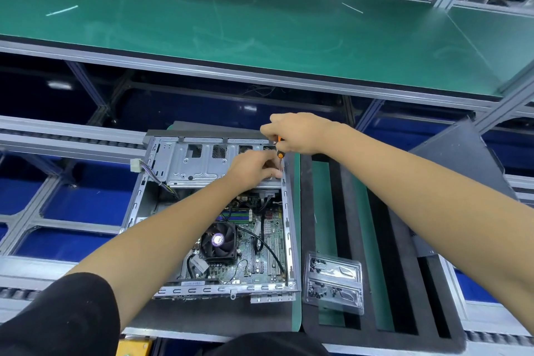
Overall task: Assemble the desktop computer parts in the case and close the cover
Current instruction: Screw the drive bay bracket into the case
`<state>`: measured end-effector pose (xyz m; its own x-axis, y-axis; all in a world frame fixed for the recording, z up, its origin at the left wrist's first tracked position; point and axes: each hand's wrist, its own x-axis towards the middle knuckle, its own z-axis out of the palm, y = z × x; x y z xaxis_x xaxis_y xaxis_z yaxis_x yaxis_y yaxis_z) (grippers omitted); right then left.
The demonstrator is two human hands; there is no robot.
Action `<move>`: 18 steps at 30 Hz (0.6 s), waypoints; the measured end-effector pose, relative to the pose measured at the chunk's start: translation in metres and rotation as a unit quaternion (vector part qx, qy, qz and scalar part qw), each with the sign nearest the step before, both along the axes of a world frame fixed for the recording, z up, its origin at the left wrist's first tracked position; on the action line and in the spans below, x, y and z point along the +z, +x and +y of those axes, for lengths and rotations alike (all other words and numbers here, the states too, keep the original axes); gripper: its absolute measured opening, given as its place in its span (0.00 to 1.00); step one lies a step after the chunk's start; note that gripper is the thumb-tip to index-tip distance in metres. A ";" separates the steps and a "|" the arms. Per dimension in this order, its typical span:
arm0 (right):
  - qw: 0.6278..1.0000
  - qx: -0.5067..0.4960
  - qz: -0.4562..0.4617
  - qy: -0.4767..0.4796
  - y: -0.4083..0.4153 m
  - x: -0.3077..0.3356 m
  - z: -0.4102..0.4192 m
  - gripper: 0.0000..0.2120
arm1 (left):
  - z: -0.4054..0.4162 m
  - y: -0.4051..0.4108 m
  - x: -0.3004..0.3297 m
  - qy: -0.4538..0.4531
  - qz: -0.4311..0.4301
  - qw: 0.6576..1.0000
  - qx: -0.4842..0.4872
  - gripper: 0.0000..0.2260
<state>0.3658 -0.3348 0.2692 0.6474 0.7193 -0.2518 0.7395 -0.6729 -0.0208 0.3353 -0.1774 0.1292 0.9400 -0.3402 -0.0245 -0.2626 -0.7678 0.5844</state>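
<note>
The open computer case was seen in the lower middle of the frame, lying on its side on a dark mat. Inside it, the motherboard with a black cooler fan was placed in the lower part, and a metal drive cage was placed in the upper part. At the upper right corner of the cage, an orange-and-black screwdriver was gripped by the right hand, its fingers curled around the handle. Just below it, the left hand was laid on the cage with its fingers bent near the screwdriver tip; whether something was pinched there cannot be told. A white connector with coloured wires was hanging over the left wall of the case. To the right of the case, a clear plastic tray with small dark screws was seen on a black frame with green strips. A grey panel was leaned at the right edge. A green bench top was filling the upper part of the frame.
</note>
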 end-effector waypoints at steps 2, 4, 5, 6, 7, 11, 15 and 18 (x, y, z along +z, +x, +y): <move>1.000 0.004 -0.007 -0.009 0.001 0.000 0.000 0.01 | 0.002 0.003 0.003 -0.038 0.014 0.999 0.007 0.07; 1.000 0.000 -0.004 -0.009 0.002 0.000 0.001 0.02 | 0.002 0.005 0.004 -0.046 0.011 0.999 -0.003 0.06; 1.000 -0.005 -0.003 -0.008 0.002 0.000 0.001 0.03 | 0.002 0.005 0.004 -0.054 0.011 0.998 -0.010 0.06; 1.000 -0.013 -0.002 -0.006 0.002 0.000 0.000 0.03 | 0.002 0.005 0.004 -0.065 0.013 0.998 -0.017 0.06; 1.000 -0.020 -0.003 -0.006 0.002 0.001 0.000 0.04 | 0.002 0.004 0.004 -0.071 0.010 0.997 -0.023 0.06; 1.000 -0.019 -0.008 -0.016 0.001 -0.001 -0.002 0.05 | 0.004 0.003 0.003 -0.079 -0.009 0.996 -0.039 0.07; 0.999 -0.008 -0.014 -0.029 0.003 0.002 -0.001 0.04 | 0.005 0.004 0.002 -0.090 0.002 0.995 -0.047 0.04; 1.000 0.001 -0.008 -0.030 0.004 0.005 0.000 0.07 | 0.005 0.005 0.002 -0.083 0.006 0.995 -0.051 0.03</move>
